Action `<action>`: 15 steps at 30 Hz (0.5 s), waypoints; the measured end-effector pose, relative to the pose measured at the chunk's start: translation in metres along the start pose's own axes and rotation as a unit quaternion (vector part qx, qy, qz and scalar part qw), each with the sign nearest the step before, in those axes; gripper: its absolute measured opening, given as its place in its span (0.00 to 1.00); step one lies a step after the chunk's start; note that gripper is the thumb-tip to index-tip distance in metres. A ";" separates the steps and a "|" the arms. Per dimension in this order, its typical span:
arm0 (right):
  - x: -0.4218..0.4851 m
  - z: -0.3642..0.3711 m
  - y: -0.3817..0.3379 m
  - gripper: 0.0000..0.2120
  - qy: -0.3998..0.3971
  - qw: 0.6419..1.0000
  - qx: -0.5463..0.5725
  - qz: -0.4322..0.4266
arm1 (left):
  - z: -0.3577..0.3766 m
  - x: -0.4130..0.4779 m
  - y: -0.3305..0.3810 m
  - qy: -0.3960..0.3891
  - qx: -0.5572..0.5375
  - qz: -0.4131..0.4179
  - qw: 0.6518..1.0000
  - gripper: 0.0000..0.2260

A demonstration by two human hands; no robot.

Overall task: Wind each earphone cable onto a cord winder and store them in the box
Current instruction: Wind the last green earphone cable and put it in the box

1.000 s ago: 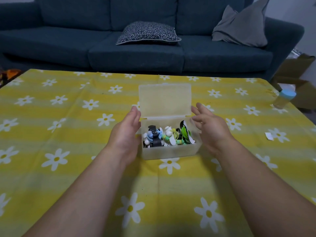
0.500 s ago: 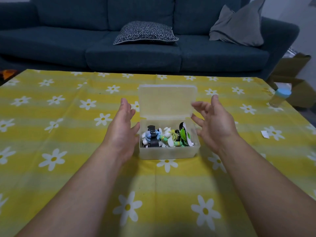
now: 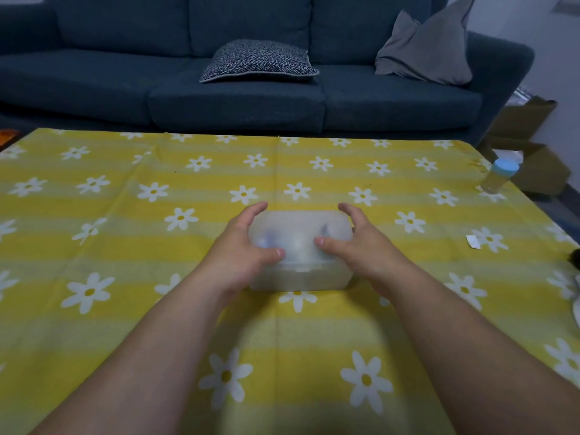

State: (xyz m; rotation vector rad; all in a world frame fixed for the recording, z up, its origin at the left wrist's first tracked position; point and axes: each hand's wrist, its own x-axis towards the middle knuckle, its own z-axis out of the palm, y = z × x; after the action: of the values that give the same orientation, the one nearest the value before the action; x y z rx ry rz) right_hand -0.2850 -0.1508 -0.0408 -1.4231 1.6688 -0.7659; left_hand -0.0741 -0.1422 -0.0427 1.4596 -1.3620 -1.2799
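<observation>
My left hand (image 3: 238, 248) and right hand (image 3: 361, 244) curl round the ends of the box (image 3: 298, 281), thumbs on its lowered lid (image 3: 298, 232), mid-tabletop (image 3: 125, 262), so I'd press both thumbs evenly toward the front edge, keeping the box flat

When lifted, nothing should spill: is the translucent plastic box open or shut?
Shut: frosted lid lies flat on the translucent plastic box; whether it is latched, cannot tell.

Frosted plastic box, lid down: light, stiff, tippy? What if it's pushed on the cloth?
Probably light: the translucent frosted plastic box is small, only faint shapes show through its lid. Likely rigid: left hand and right hand grip its ends without visible flex. Low and flat-bottomed, so unlikely to tip; pushing may bunch the yellow daisy-print tablecloth.
</observation>
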 end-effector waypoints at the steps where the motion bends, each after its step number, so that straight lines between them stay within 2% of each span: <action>1: 0.001 0.001 0.002 0.51 -0.011 1.000 -0.011 0.001 | -0.001 0.001 -0.002 -0.007 0.003 -0.002 1.000 0.41; 3: 0.002 -0.001 0.005 0.52 -0.035 0.999 -0.022 -0.004 | -0.002 0.002 -0.005 -0.020 0.014 -0.009 1.000 0.45; 6: 0.001 -0.002 0.007 0.54 -0.058 0.998 -0.035 -0.014 | -0.001 0.004 -0.010 -0.030 0.038 -0.012 0.999 0.46; 15: 0.000 -0.002 0.005 0.53 -0.041 0.997 -0.053 -0.031 | 0.001 0.006 -0.012 -0.020 0.052 0.010 0.998 0.42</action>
State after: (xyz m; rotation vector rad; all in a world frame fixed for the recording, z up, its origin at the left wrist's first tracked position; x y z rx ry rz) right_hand -0.2897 -0.1501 -0.0442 -1.5645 1.6295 -0.6520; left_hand -0.0722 -0.1460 -0.0555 1.4941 -1.4850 -1.2482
